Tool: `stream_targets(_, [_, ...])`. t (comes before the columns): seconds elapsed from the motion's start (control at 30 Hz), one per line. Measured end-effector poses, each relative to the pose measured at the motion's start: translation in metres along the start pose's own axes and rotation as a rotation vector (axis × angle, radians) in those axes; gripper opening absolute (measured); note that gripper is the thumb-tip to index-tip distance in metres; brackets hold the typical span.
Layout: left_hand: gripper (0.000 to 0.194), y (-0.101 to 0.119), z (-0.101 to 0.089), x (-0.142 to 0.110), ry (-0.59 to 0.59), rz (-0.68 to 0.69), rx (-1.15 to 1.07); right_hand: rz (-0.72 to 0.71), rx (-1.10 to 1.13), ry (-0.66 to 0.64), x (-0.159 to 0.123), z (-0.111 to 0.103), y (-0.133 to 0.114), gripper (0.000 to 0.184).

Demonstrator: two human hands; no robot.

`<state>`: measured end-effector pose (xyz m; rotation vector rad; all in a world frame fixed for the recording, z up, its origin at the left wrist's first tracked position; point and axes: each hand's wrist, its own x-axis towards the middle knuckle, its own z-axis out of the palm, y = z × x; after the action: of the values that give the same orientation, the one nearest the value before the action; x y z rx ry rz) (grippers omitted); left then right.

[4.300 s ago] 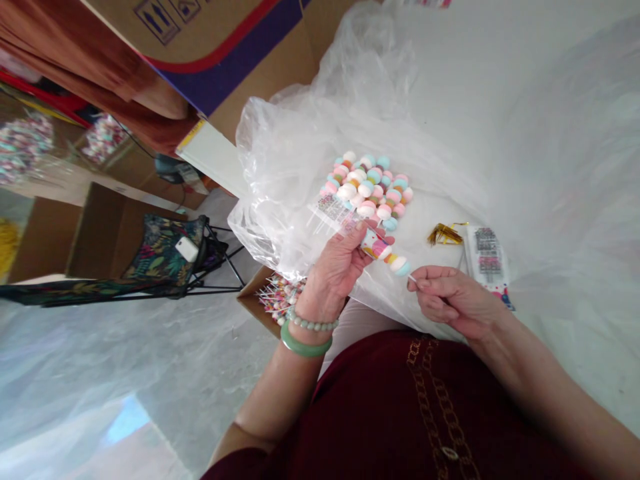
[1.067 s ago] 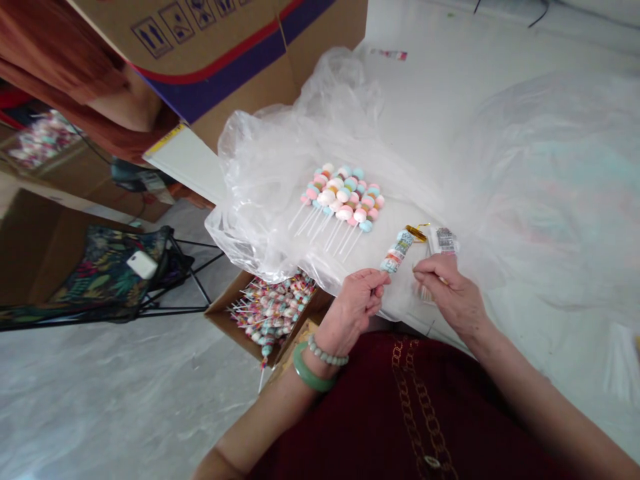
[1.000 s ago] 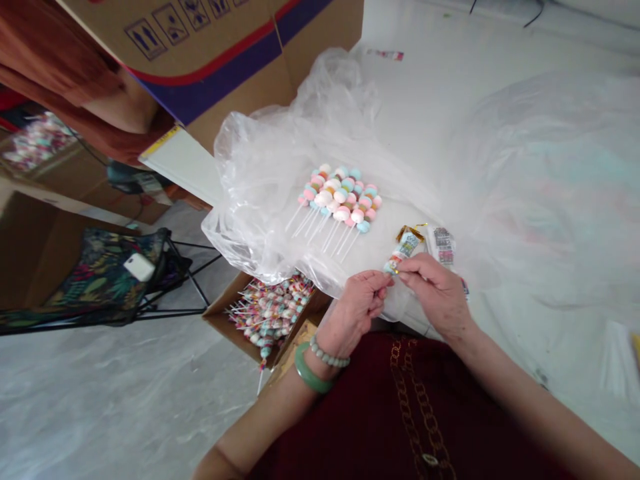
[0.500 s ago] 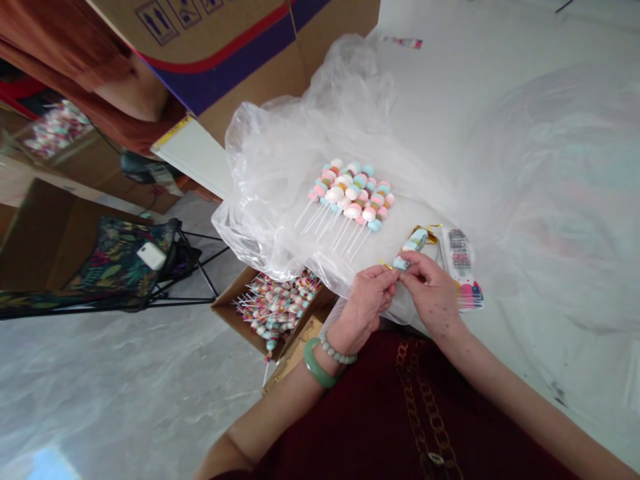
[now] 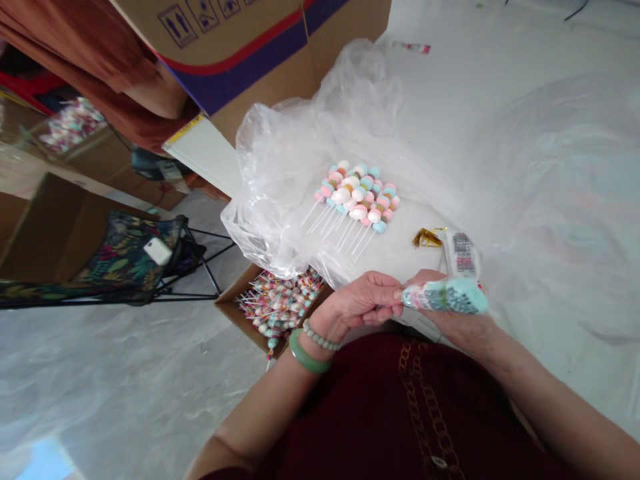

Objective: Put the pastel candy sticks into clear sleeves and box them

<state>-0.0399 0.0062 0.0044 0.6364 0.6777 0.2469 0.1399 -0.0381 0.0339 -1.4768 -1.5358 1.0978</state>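
A marshmallow skewer [image 5: 447,297] in a clear printed wrapper lies sideways across my hands, its pale blue end pointing right. My left hand [image 5: 367,299] pinches the wrapper's gathered left end. Partly hidden behind the skewer, my right hand [image 5: 457,325] is closed at the same end; its fingertips are mostly covered. Just beyond my hands are gold twist ties [image 5: 427,238] and printed wrappers [image 5: 461,253]. Farther left, several bare marshmallow skewers [image 5: 357,193] in pink, white and blue lie in a pile, white sticks towards me.
Crumpled clear plastic sheeting [image 5: 280,153] spreads under and behind the pile. A large cardboard carton [image 5: 260,87] stands at the back, with a person in an orange garment [image 5: 115,67] beside it. Below the table's left edge is a box [image 5: 235,300] of wrapped skewers, near a folding chair [image 5: 125,250].
The wrapped skewer has swung from pointing away from me to pointing right, closer to my body. My right hand has turned beneath it. The gold ties behind it are now uncovered.
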Motion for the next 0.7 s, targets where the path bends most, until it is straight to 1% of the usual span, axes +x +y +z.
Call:
stream_targets(0.03, [0.031, 0.009, -0.002, -0.006, -0.008, -0.006, 0.093, -0.078, -0.06, -0.049, -0.002, -0.002, -0.005, 0.013])
stream_targets(0.07, [0.027, 0.018, -0.002, -0.011, -0.017, 0.005, 0.204, -0.183, -0.149, -0.14, -0.003, -0.004, -0.01, 0.015])
stream_targets(0.13, [0.013, 0.034, 0.004, -0.021, -0.011, 0.087, 0.466, -0.459, -0.446, -0.325, -0.002, -0.009, -0.019, 0.02])
stream_targets(0.17, [0.011, 0.039, 0.011, -0.025, 0.032, 0.166, 0.575, -0.573, -0.602, -0.383, 0.001, -0.011, -0.023, 0.023])
stream_targets(0.2, [0.016, 0.042, 0.019, -0.027, 0.124, 0.269, 0.65, -0.637, -0.722, -0.395, 0.005, -0.013, -0.025, 0.026])
stream_targets(0.23, [0.022, 0.042, 0.028, -0.028, 0.273, 0.4, 0.668, -0.639, -0.775, -0.347, 0.011, -0.014, -0.027, 0.027])
stream_targets(0.27, [0.023, 0.04, 0.038, -0.027, 0.43, 0.518, 0.646, -0.588, -0.756, -0.245, 0.018, -0.014, -0.028, 0.027])
stream_targets(0.3, [0.022, 0.036, 0.046, -0.023, 0.576, 0.616, 0.593, -0.506, -0.687, -0.12, 0.026, -0.012, -0.028, 0.027])
stream_targets(0.33, [0.019, 0.032, 0.053, -0.018, 0.659, 0.69, 0.535, -0.421, -0.596, -0.002, 0.034, -0.01, -0.027, 0.027])
stream_targets(0.37, [0.015, 0.028, 0.058, -0.012, 0.713, 0.746, 0.476, -0.342, -0.488, 0.084, 0.041, -0.007, -0.025, 0.027])
stream_targets(0.4, [0.01, 0.024, 0.06, -0.004, 0.763, 0.785, 0.415, -0.272, -0.373, 0.127, 0.047, -0.003, -0.023, 0.027])
stream_targets(0.43, [0.005, 0.021, 0.06, 0.003, 0.803, 0.802, 0.35, -0.216, -0.267, 0.133, 0.051, 0.002, -0.019, 0.026])
stream_targets(0.47, [0.008, 0.019, 0.057, 0.009, 0.843, 0.789, 0.277, -0.182, -0.185, 0.129, 0.053, 0.006, -0.015, 0.025])
stream_targets(0.5, [0.017, 0.017, 0.051, 0.015, 0.867, 0.737, 0.189, -0.181, -0.136, 0.141, 0.053, 0.009, -0.01, 0.024])
stream_targets(0.53, [0.026, 0.015, 0.045, 0.018, 0.814, 0.626, 0.093, -0.209, -0.129, 0.166, 0.05, 0.01, -0.006, 0.023])
stream_targets(0.57, [0.034, 0.013, 0.037, 0.02, 0.676, 0.474, -0.006, -0.274, -0.165, 0.21, 0.046, 0.01, -0.001, 0.022])
stream_targets(0.6, [0.042, 0.009, 0.029, 0.02, 0.471, 0.304, -0.104, -0.383, -0.275, 0.263, 0.041, 0.009, 0.004, 0.02])
stream_targets(0.63, [0.048, 0.005, 0.021, 0.019, 0.247, 0.151, -0.192, -0.501, -0.415, 0.236, 0.037, 0.006, 0.007, 0.017])
stream_targets(0.67, [0.051, 0.001, 0.015, 0.017, 0.054, 0.046, -0.262, -0.578, -0.476, 0.213, 0.032, 0.003, 0.011, 0.012])
stream_targets(0.7, [0.051, -0.004, 0.009, 0.015, -0.073, -0.001, -0.316, -0.679, -0.568, 0.176, 0.029, 0.0, 0.013, 0.01])
